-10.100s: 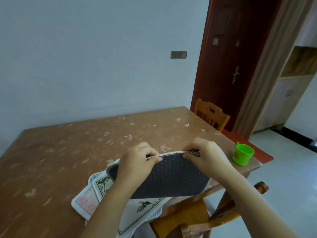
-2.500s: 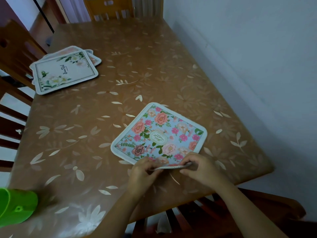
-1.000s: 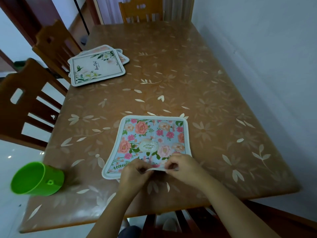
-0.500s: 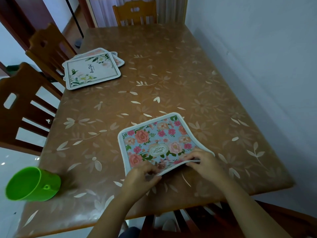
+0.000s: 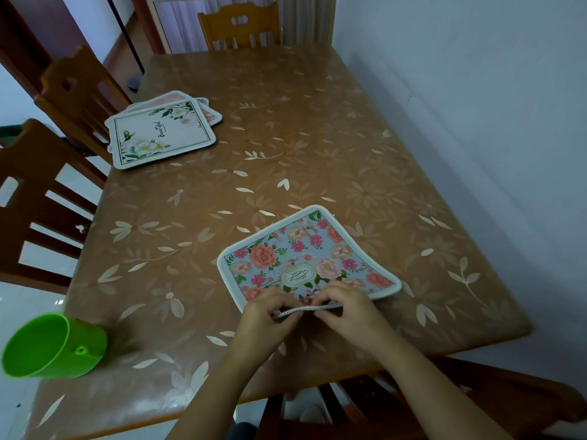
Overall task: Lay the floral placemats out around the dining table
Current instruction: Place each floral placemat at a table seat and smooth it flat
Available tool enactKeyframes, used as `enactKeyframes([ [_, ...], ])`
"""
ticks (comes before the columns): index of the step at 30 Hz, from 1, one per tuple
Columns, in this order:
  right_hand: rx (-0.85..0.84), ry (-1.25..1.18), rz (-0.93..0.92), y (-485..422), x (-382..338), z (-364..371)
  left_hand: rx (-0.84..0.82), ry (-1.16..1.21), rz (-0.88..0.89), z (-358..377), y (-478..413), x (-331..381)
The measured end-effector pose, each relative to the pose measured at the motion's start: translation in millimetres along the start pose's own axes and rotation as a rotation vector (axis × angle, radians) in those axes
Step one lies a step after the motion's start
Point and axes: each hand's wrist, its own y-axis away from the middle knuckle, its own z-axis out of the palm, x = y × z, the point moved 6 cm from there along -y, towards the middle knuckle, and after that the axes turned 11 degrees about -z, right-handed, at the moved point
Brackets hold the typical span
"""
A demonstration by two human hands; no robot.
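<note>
Placemat [image 5: 301, 255] skewed, corner toward far wall

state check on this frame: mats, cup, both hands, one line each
blue floral mat: mostly flat on the table, near edge lifted, skewed to the table edge
stack of mats: piled at the far left, white mat on top, face up
green cup: tipped on its side, empty
left hand: pinching the mat's near edge
right hand: pinching the same edge
</note>
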Motion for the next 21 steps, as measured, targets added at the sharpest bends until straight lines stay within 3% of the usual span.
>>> enactKeyframes([
  [15,0.214,-0.051,0.173,30,39,-58,-0.07,0.042,-0.052,6,-10,-6],
  [21,0.148,0.011,0.122,42,30,-64,-0.064,-0.001,0.018,32,-13,8],
])
